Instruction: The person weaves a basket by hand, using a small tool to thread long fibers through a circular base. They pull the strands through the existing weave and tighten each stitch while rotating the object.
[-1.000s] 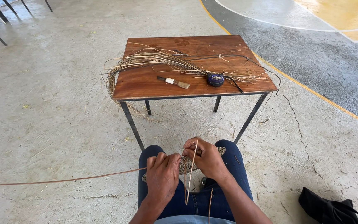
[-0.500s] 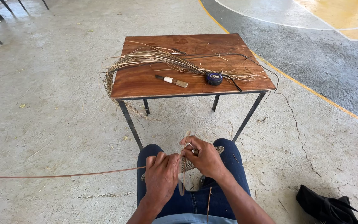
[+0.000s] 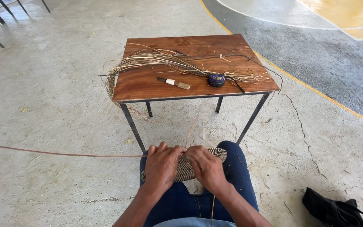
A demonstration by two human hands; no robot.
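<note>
From the head view, the person is sitting with knees in blue jeans and working a flat, oval woven piece (image 3: 185, 167) that is resting across the lap. The left hand (image 3: 161, 167) is lying over the left part of the weave, its fingers (image 3: 158, 150) curled down onto the rim and closed on it. The right hand (image 3: 208, 167) is pressing on the right part, fingers bent and pinching at the edge where thin pale strands (image 3: 193, 128) are sticking up between the two hands. A long thin cane (image 3: 59, 153) is running out from under the left hand far across the concrete floor (image 3: 51, 105).

This looks like a stitch being tightened on the rim of the coil; the next move would call for a firm hold on the weave while a strand is being drawn snug.

Ahead, the wooden surface (image 3: 148, 86) is carrying a loose bundle of dry fibres (image 3: 156, 61), a small knife with a pale handle (image 3: 174, 83) and a round dark tape measure (image 3: 217, 80), the two lying well apart. No packages, labels or signs are showing. A black bag (image 3: 337, 210) is lying on the floor at the lower right.
</note>
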